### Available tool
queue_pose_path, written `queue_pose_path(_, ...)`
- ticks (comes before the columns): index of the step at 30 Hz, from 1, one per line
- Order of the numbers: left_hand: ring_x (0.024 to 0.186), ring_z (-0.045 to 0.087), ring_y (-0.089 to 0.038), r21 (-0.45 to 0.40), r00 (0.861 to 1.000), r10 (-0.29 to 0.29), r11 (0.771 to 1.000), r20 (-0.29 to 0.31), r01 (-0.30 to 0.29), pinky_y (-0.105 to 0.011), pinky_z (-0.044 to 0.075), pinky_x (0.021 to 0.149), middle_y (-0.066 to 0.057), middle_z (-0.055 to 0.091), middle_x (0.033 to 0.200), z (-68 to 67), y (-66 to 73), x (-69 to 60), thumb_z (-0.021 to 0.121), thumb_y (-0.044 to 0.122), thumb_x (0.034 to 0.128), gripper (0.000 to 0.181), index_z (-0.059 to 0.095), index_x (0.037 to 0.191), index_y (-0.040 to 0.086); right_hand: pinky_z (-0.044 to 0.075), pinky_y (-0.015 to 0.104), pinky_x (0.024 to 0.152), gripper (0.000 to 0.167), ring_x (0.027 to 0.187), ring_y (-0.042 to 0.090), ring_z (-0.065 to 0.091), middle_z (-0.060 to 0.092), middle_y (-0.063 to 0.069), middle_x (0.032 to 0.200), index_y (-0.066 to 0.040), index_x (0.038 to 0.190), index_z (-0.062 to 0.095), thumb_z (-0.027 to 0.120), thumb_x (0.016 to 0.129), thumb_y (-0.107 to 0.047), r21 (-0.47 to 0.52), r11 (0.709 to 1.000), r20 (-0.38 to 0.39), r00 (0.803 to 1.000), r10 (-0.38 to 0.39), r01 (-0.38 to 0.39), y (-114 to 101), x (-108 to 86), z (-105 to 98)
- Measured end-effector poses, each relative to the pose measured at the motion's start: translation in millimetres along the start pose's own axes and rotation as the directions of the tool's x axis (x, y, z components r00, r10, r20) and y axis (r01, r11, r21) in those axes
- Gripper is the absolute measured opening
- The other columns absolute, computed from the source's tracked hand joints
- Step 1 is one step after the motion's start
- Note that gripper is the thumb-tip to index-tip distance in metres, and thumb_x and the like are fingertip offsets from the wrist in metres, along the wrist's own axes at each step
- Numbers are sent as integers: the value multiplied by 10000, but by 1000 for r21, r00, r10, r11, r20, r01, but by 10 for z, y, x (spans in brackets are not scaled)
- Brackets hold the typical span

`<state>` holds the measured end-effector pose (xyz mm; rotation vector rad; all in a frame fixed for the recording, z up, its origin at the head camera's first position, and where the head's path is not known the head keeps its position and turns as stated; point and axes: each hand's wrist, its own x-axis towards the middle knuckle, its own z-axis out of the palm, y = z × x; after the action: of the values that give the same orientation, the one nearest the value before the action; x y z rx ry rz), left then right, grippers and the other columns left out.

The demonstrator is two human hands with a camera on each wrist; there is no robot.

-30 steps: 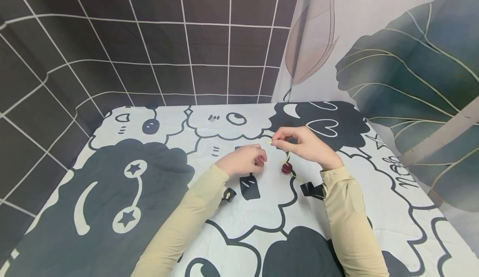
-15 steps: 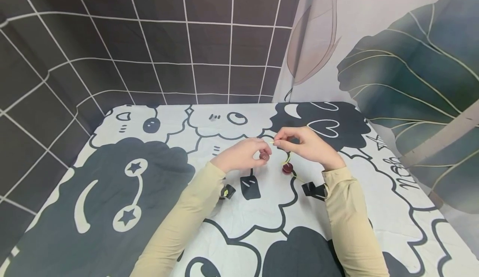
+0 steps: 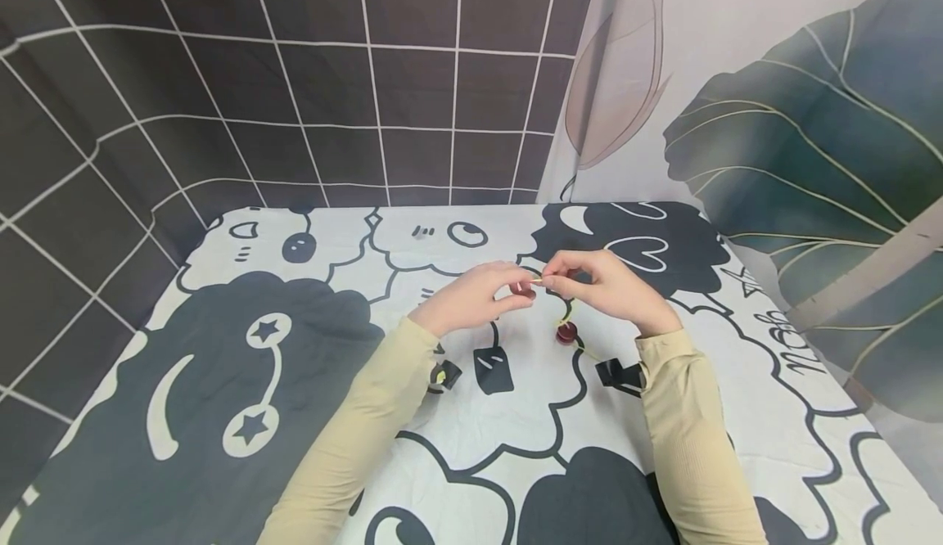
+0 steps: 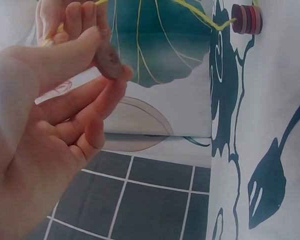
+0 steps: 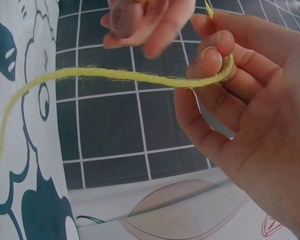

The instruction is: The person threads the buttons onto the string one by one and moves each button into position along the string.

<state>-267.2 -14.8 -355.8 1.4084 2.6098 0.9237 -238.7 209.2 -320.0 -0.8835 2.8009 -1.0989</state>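
My left hand [image 3: 479,295] pinches a flat reddish-brown button [image 4: 109,61] between thumb and fingertips; its holes show faintly in the left wrist view. Facing it, my right hand [image 3: 602,290] pinches yellow yarn [image 5: 115,76] close to one end, and a short tip sticks up past the fingers. The fingertips of both hands nearly meet above the cloth. Below the right hand, a small stack of dark red and brown buttons [image 4: 247,19] sits on the same yarn, on the cloth. Whether the yarn tip enters the held button's hole, I cannot tell.
A white cloth [image 3: 508,422] with black cartoon prints covers the table. Small black pieces [image 3: 445,375] hang by the left sleeve and a similar black piece [image 3: 617,373] by the right sleeve. A dark gridded curtain [image 3: 295,78] stands behind, with a leaf-patterned curtain [image 3: 825,136] at the right.
My left hand has risen and moved right with the button, up to the yarn tip at my right fingertips. The right hand has barely shifted. The button stack stays put.
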Motion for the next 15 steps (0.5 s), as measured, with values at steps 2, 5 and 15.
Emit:
queue_pose_path(2,998,627,-163,-24,1000,8,1000,-17,-8,-314,515,887,-45,667,1051,0,-13,-2,605,194,959,282,638,1218,89,457,258,742,64,769,66,566,652,-8,804,-136,940,691,628,932,-132,2,1000,-2,1000,0,0,5,0,-4)
queue_pose_path(5,994,625,-149,-67,999,5,998,-50,-8,-273,514,846,-40,662,1059,2,-33,-2,616,184,951,301,642,1239,99,457,247,732,63,771,73,568,652,-11,805,-137,939,692,629,932,-133,0,1000,-7,1000,2,-2,11,-1,-11)
queue_pose_path(15,954,617,-118,-193,991,0,981,-136,-26,-282,500,828,-25,667,1047,-3,-49,-2,655,157,923,247,635,1160,89,456,257,722,75,754,85,562,631,-18,794,-109,950,692,628,935,-144,19,1000,-3,1000,19,-19,18,-16,-28)
